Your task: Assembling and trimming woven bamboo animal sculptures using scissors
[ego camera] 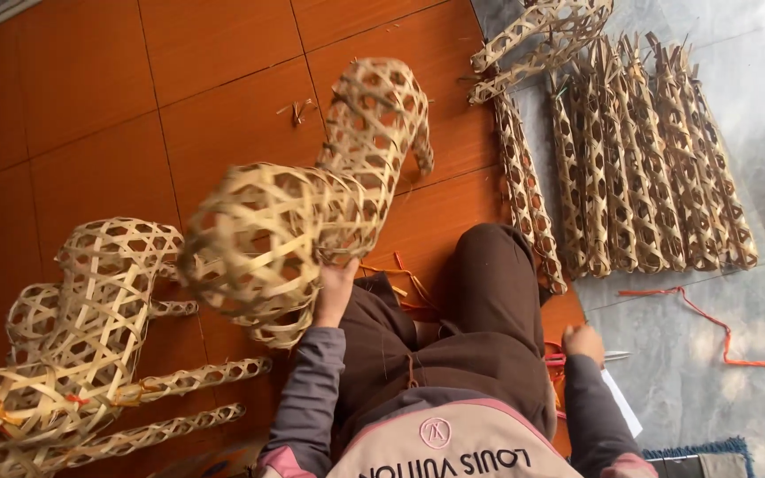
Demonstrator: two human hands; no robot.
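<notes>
A woven bamboo frame [303, 221] is held up over the orange tiled floor [90, 106] by the left hand [336, 288], closed on its lower edge. The right hand [584, 341] is lowered beside scissors [608, 357]; its grip cannot be determined.

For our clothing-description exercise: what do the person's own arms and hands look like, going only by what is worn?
Both arms wear long grey sleeves ending at the wrists, with pink trim near the shoulders. The left hand and right hand are bare: no gloves, and no rings or watch that can be made out.
</notes>
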